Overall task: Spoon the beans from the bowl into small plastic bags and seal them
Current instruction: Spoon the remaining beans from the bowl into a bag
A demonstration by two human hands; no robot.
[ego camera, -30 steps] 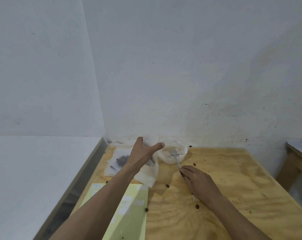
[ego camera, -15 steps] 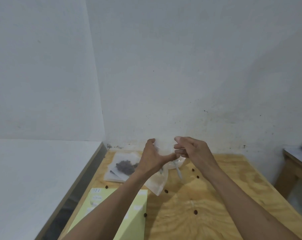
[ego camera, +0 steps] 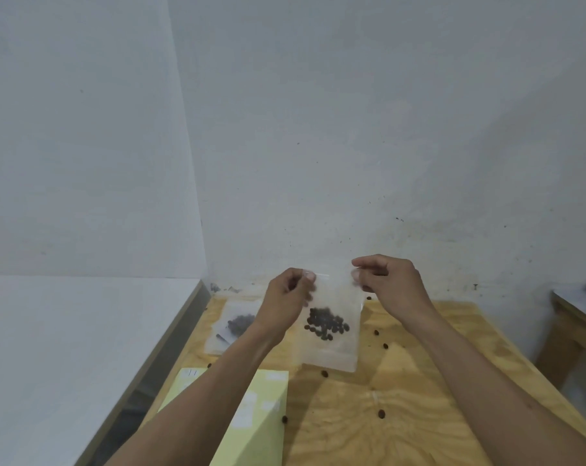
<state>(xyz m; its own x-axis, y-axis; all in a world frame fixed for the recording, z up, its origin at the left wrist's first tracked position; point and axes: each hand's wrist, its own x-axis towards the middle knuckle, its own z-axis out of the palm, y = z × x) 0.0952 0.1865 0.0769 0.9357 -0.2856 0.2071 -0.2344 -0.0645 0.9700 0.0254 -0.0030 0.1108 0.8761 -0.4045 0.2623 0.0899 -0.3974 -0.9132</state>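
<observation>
Change, left of centre: bag (ego camera: 332, 317) now lifted off the desk (ego camera: 419, 398) and held up at frame centre, where a second ago it hung from the left hand alone, low beside the bowl.
Change, right of centre: spoon released since a second ago; right hand raised from the desk to the bag's upper edge; neither spoon nor bowl visible now, presumably hidden behind the bag and hands.
Meaning for the task: filling of this bag judged finished; sealing of its top strip judged the step in hand, not yet shown complete.
Filled bags (ego camera: 234, 324): lying flat on the desk at centre left, dark beans inside, just behind the left forearm.
Yellow sheet (ego camera: 251, 415): lower centre left, flat on the desk, partly under the left forearm.
Left hand (ego camera: 290, 297): fingers curled, thumb and fingertips pinching the bag's upper left corner.
Beans (ego camera: 327, 324): dark cluster gathered in the lower half of the held bag, frame centre; the bag's bottom edge close over the desk, contact not discernible.
Right hand (ego camera: 390, 284): fingers curled, thumb and forefinger pinching the bag's upper right corner, level with the left.
Loose beans (ego camera: 381, 413): scattered singly over the desk, lower centre to centre right, well apart from one another.
</observation>
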